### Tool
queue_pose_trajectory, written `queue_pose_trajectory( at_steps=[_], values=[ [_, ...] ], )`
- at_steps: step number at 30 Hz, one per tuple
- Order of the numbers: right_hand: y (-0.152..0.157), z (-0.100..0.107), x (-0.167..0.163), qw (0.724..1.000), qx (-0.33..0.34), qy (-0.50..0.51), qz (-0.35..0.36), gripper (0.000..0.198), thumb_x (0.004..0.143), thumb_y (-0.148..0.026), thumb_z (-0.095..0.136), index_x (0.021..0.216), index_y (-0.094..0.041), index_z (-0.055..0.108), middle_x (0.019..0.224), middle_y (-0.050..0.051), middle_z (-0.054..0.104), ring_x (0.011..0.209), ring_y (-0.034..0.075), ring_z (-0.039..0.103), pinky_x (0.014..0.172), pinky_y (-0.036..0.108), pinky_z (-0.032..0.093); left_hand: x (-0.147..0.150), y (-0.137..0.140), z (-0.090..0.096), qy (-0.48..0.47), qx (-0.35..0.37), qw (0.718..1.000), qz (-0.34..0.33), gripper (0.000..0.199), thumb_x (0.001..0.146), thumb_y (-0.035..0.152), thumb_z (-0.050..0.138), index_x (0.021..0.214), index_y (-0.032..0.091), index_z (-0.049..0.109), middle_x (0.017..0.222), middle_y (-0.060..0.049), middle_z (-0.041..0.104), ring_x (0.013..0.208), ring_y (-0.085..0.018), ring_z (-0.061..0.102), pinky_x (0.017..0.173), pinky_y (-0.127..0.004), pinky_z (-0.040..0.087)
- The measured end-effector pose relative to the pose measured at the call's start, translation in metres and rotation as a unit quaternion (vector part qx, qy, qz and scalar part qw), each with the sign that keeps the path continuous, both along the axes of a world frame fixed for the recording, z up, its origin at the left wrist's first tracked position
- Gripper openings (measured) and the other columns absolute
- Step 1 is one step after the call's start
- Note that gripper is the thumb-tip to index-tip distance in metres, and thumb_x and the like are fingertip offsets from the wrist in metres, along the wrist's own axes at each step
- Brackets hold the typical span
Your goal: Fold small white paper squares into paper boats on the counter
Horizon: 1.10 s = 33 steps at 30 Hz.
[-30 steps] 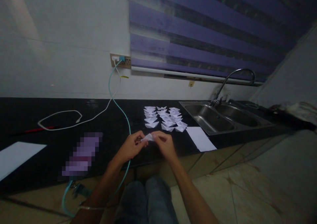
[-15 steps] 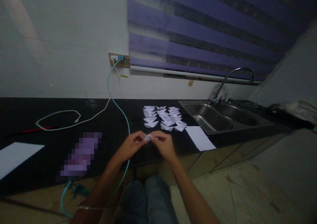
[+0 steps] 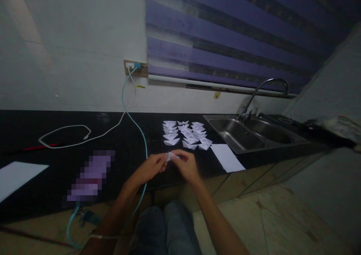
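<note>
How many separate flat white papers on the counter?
2: left paper at the picture's left edge, right paper beside the sink, near the paper boats. Either may hide more sheets underneath.

Double-bowl sink [image 3: 231, 133]: smooth metal, dull sheen. Gooseneck tap [image 3: 244, 115] behind sink: polished metal. Boats [image 3: 190, 139] left of sink, folded piece [image 3: 169, 156] front-left: matt paper. Worktop [image 3: 120, 144] around sink: smooth, slightly glossy. Blind [image 3: 225, 41] above: matt cloth, apparently.

On table [image 3: 124, 150]: paper boats [image 3: 190, 135] behind left hand [image 3: 154, 166] and right hand [image 3: 186, 163] | paper piece [image 3: 169, 156] between hands | right sheet [image 3: 228, 158] right of right hand | sink [image 3: 227, 128] right of boats | left sheet [image 3: 19, 178] far left
</note>
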State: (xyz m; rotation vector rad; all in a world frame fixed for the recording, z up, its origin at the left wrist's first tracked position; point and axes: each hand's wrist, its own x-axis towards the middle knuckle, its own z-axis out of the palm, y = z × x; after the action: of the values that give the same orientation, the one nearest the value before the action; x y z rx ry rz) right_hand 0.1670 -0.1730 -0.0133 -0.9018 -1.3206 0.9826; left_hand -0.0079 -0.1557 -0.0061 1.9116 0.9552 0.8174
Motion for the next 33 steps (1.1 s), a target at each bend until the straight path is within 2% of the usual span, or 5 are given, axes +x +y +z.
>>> queue_pose_trajectory(
  at_steps=[3,10,16,25,33],
  values=[
    [0.0,0.0,0.0,1.0,0.0,-0.004,0.005,0.017,0.076,-0.031,0.074,0.084,-0.016,0.076,0.087,0.007,0.075,0.083,0.02,0.067,0.081,0.032,0.051,0.0,0.002,-0.005,0.039,0.044,0.998,0.005,0.043,0.097,0.044,0.036,0.068,0.018,0.056,0.059,0.002,0.055,0.054,-0.013,0.049,0.056,-0.025,0.038],
    [0.003,-0.003,0.0,1.0,0.003,0.008,0.005,0.018,0.074,-0.031,0.077,0.085,-0.017,0.075,0.087,0.007,0.075,0.085,0.021,0.068,0.083,0.034,0.052,-0.001,0.004,-0.01,0.009,0.074,0.997,-0.006,0.019,0.088,0.031,0.05,0.082,0.021,0.065,0.069,-0.001,0.065,0.066,-0.018,0.057,0.066,-0.027,0.046],
    [0.007,-0.006,0.0,0.999,0.017,0.02,0.021,0.016,0.074,-0.031,0.076,0.08,-0.017,0.072,0.092,0.008,0.073,0.088,0.02,0.067,0.085,0.034,0.052,0.002,0.001,-0.003,-0.006,0.058,0.998,0.008,0.023,0.089,0.035,0.047,0.083,0.022,0.066,0.065,-0.001,0.064,0.067,-0.02,0.06,0.067,-0.028,0.049],
    [0.007,-0.007,-0.003,0.994,-0.084,0.001,0.069,0.03,0.073,-0.038,0.077,0.09,-0.016,0.067,0.067,-0.001,0.064,0.058,0.011,0.058,0.057,0.022,0.044,-0.003,0.002,-0.007,0.055,0.095,0.992,0.054,0.034,0.095,0.035,0.038,0.073,0.018,0.057,0.061,0.002,0.058,0.056,-0.014,0.052,0.054,-0.024,0.037],
    [0.006,-0.006,0.002,0.993,-0.04,-0.085,0.076,0.039,0.08,-0.049,0.068,0.066,-0.013,0.068,0.057,0.001,0.062,0.05,0.01,0.052,0.05,0.021,0.037,-0.001,0.0,-0.005,0.05,0.026,0.998,0.035,0.041,0.098,0.045,0.031,0.073,0.019,0.051,0.06,0.003,0.053,0.051,-0.012,0.049,0.049,-0.023,0.034]
  ],
)
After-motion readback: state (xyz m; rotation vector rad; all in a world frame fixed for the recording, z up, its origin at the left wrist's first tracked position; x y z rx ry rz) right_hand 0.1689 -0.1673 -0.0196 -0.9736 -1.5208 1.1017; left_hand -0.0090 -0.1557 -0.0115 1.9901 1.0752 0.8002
